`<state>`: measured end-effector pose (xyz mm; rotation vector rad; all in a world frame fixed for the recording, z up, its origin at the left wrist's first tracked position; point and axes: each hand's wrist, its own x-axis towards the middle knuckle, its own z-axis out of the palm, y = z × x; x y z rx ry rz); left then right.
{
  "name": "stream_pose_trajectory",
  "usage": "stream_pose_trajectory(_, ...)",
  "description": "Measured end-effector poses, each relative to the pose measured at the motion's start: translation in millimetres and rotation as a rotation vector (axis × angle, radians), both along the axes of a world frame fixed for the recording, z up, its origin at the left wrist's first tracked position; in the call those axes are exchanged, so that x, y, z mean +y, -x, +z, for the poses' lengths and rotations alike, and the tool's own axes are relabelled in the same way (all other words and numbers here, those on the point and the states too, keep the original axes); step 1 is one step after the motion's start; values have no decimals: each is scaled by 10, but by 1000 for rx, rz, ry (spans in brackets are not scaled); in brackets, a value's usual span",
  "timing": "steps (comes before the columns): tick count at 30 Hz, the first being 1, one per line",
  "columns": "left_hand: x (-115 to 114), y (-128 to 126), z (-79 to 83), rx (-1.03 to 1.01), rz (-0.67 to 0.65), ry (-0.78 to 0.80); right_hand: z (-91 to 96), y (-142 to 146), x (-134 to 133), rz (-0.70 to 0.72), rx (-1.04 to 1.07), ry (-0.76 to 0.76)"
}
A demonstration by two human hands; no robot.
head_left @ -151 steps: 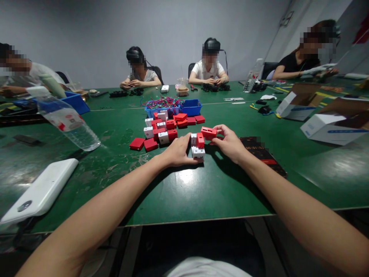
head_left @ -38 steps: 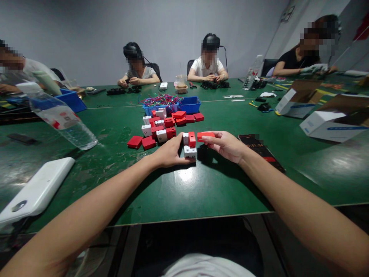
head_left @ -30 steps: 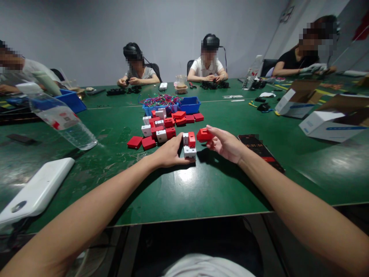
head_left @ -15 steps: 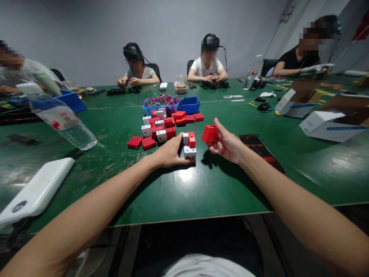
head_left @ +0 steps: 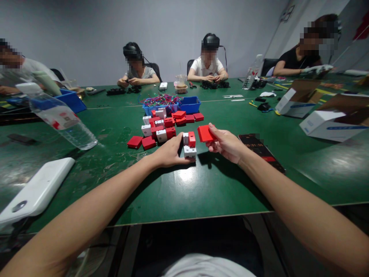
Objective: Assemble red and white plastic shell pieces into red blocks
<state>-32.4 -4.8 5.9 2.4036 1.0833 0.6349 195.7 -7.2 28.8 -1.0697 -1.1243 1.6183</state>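
My left hand point(head_left: 172, 151) is closed around the left side of a small cluster of white and red blocks point(head_left: 190, 152), low over the green table. To its right, my right hand point(head_left: 226, 144) pinches a flat red block point(head_left: 205, 133) between thumb and fingers, its broad face turned up. A narrow gap separates this block from the cluster. Just beyond my left hand lies a group of red and white blocks point(head_left: 162, 135), some stacked. Two flat red blocks point(head_left: 148, 143) lie at its near left.
Blue bins point(head_left: 190, 104), one heaped with coloured wires point(head_left: 161, 100), stand behind the blocks. A phone point(head_left: 261, 152) lies right of my right hand. A tilted water bottle point(head_left: 62, 117) and white device point(head_left: 40, 188) are left; open cartons point(head_left: 331, 125) right. Several people sit around the table.
My right hand has turned the red block so its broad face points up and shifted it slightly left, nearer the cluster. My left hand has stayed in place.
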Motion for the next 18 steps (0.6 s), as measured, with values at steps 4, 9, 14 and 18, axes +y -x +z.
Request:
stream_pose_trajectory(4,4,5,-6,-6,-5,0,-33,10,2,7,38,-57)
stream_pose_trajectory(9,-2,4,-2,0,0,-1,-70,1,20,15,63,-84)
stream_pose_trajectory(14,-17,-5,19,12,14,8,-22,-4,25,-49,114,26)
stream_pose_trajectory(18,-23,-9,27,-8,7,17,48,-4,2,-78,188,166)
